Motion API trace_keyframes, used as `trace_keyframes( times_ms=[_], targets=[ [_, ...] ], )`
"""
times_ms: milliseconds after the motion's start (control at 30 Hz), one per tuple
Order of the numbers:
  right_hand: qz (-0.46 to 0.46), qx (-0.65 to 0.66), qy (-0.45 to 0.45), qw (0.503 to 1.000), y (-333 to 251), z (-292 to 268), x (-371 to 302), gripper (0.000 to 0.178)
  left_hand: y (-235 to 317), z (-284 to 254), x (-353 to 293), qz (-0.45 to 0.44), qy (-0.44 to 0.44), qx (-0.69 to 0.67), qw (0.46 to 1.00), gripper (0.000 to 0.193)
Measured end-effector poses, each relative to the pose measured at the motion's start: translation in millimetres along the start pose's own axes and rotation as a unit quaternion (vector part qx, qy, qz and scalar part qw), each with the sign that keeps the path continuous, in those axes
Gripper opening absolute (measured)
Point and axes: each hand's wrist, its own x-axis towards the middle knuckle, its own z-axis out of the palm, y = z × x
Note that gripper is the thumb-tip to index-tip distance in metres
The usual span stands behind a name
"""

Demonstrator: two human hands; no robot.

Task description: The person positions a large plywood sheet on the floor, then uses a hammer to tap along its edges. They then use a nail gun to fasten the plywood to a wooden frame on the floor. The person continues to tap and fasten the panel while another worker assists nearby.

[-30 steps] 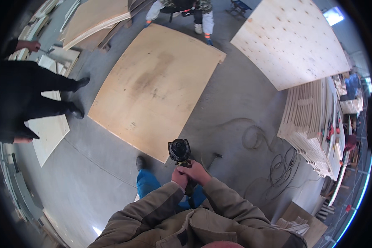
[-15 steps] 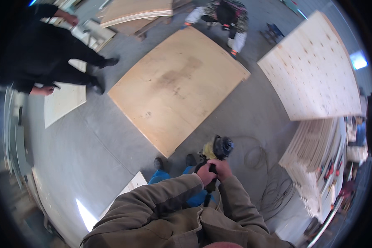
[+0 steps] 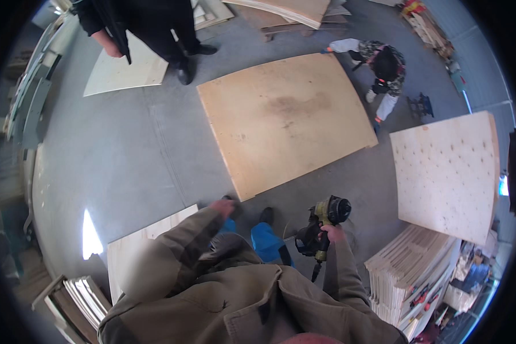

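Note:
In my right hand (image 3: 333, 233) is a black and yellow air nail gun (image 3: 308, 236), gripped by its handle, with its head up and a hose fitting at the lower end. My left hand (image 3: 223, 207) is off the gun, near the close left corner of a large plywood panel (image 3: 286, 135). Motion smears its fingers, and I cannot tell whether it touches the panel. The panel lies low over the floor and has dark stains on its top. At its far right side a crouching co-worker (image 3: 386, 66) in gloves has both hands at the edge.
Another person in dark clothes (image 3: 160, 28) stands at the far left by a pale board (image 3: 129, 66). To the right, a nail-dotted panel (image 3: 447, 172) leans near stacked sheets (image 3: 404, 266). Plywood (image 3: 286, 8) is piled at the back. A small board (image 3: 149, 241) lies left of my legs.
My left hand has let go of the nail gun and moved left toward the panel corner. The right hand has shifted right with the gun. My view has turned left.

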Motion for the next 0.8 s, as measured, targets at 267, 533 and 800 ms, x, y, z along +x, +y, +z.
trace_keyframes(
  times_ms=[267,533,800],
  targets=[
    [0.058,-0.124,0.127,0.982,68,-25,-32,0.024,-185,-74,-222,-0.429,-0.043,0.082,0.899,0.041],
    [0.173,-0.163,0.117,0.964,91,-13,-71,0.031,-158,-4,-286,-0.471,-0.038,0.050,0.880,0.049],
    [0.020,-0.289,0.069,0.955,74,-12,-51,0.019,-134,37,-193,-0.464,-0.008,-0.189,0.866,0.057]
  ],
)
